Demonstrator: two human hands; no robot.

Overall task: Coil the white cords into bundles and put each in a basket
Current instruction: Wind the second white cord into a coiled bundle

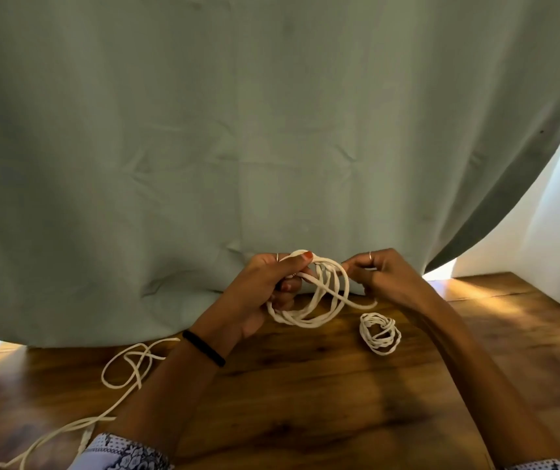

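Loose cord (125,371) trails across the wooden table (305,401) at near left. A finished bundle (380,334) lies beyond. Farther, left hand (265,286) grips the looped coil (315,296) (held above the table); right hand (380,273) pinches its strand.

The table (305,401) across the lower frame was glossy, knotty brown wood. Matt, creased grey-green cloth (237,130) filled the upper frame. The cords (309,300) at centre looked like soft, matt white cotton rope.

Both hands (265,286) (378,274) raised together, fingers curled, pinching.
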